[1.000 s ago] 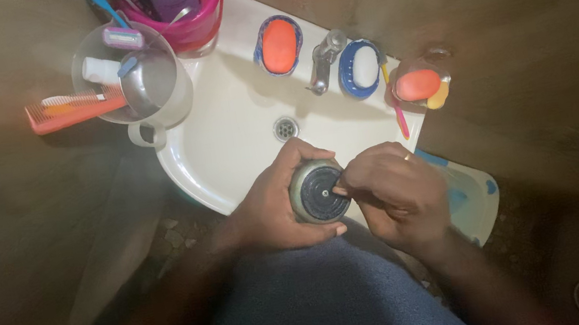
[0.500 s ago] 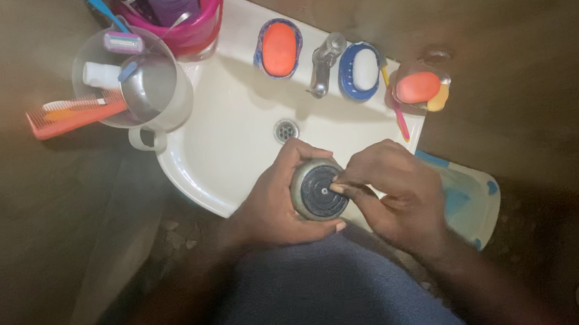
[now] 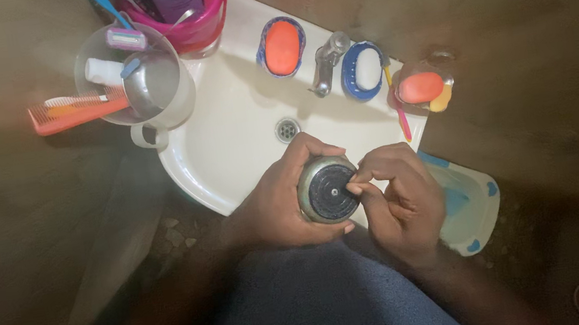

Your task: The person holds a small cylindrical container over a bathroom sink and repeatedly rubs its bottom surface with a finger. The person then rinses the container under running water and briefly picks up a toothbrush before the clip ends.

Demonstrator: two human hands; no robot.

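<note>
Your right fingertips (image 3: 356,188) are pinched together on the dark face of the round metal cap (image 3: 328,189), just right of its small centre screw; whether they hold a small tool is too dim to tell. Your right hand (image 3: 397,200) sits at 3 o'clock of the cap, curled tight. Your left hand (image 3: 284,201) wraps the cap from 9 o'clock, fingers over its top rim and thumb under its lower rim, gripping it firmly with the dark face turned up toward you.

The cap hangs over the near edge of the white sink (image 3: 227,148), at about 5 o'clock from the drain (image 3: 286,130). To work the centre well, I judge you should keep the left grip steady so the cap cannot spin, keep the pinch small and close to the screw, and hold everything over the basin so a dropped part lands inside it rather than on the floor.

Further out, the tap (image 3: 325,65) stands at 12 o'clock, with an orange soap in a blue dish (image 3: 279,37) to its left and a white soap in a blue dish (image 3: 365,69) to its right. A clear jug (image 3: 143,85) with a razor, and an orange comb (image 3: 71,110), sit at 10 o'clock. A pale blue tub (image 3: 471,206) lies at 3 o'clock beyond your right hand
</note>
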